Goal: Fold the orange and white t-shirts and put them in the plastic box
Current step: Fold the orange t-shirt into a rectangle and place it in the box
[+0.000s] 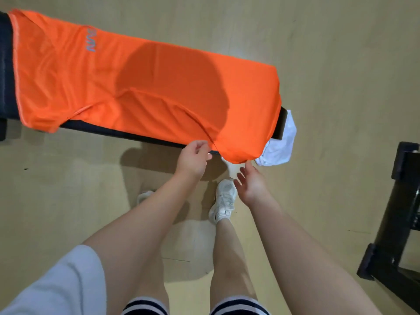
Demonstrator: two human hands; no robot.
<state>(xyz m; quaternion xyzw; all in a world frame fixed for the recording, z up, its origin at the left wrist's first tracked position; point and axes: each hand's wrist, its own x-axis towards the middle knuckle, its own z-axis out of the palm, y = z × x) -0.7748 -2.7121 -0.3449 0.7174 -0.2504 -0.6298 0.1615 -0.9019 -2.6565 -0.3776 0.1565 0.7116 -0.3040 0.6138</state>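
Currently the work is at the orange t-shirt [141,87], which lies spread lengthwise over a dark bench [6,64], printed side up, with one end draped over the bench's right end and a corner hanging past the near edge. The left hand [193,159] is at that near edge, fingers curled as if pinching the hem; the exact contact is hard to confirm, so whether it truly holds cloth is uncertain. The right hand [250,180] is just below the hanging corner, fingers spread and relaxed, holding nothing, one fingertip about touching the fabric. The hands are near each other but apart. The white t-shirt [279,144] hangs bunched at the bench's right end, partly under the orange one, not yet folded. No plastic box is in view. Judgement: the first fold of the orange shirt is being set up, so the task is at an early stage. The next move calls for the right hand to take the hanging corner, then both hands to lift the near edge together and carry it across evenly, keeping the cloth flat so the loose end does not slide off.
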